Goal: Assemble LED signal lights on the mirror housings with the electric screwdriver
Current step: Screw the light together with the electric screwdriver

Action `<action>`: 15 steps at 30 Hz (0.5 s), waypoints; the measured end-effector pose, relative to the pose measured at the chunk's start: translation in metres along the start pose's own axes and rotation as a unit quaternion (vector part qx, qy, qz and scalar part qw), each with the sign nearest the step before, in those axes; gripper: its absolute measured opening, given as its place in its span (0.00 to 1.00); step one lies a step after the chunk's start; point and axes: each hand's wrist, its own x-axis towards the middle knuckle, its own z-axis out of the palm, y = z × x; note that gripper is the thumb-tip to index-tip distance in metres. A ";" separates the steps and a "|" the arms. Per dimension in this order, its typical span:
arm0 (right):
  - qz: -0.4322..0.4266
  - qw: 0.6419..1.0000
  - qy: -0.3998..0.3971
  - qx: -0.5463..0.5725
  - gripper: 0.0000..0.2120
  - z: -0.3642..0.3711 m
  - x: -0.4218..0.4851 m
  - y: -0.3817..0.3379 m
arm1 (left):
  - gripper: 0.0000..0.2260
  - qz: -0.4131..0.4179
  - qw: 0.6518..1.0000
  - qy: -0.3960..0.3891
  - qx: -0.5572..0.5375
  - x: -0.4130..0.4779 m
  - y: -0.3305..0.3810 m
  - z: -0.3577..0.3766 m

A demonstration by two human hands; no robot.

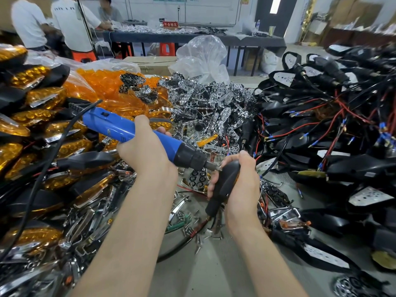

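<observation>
- The left hand was wrapped tight round the blue electric screwdriver, whose bit angled down to the right.
- The right hand grasped a black mirror housing above the table; the bit tip touched the housing's upper end.
- Loose screws lay below, amber lenses to the left and wired housings to the right.

1. Bare tabletop shows only as a near strip between the forearms, continuing to their right.
2. Loose screws litter its far edge.
3. Left: stacked amber lights and chrome trims, crossed by a black cable.
4. Ahead: a heap of chrome reflectors.
5. Right: black housings tangled in wires.
</observation>
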 end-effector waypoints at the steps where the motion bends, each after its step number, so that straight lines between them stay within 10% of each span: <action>1: 0.000 1.000 0.000 -0.001 0.19 0.000 0.000 0.000 | 0.11 0.000 1.000 0.000 0.000 0.000 0.000 0.000; 15: 0.014 1.000 0.000 0.000 0.19 0.001 0.000 0.000 | 0.10 0.000 1.000 -0.006 0.002 -0.003 0.003 0.000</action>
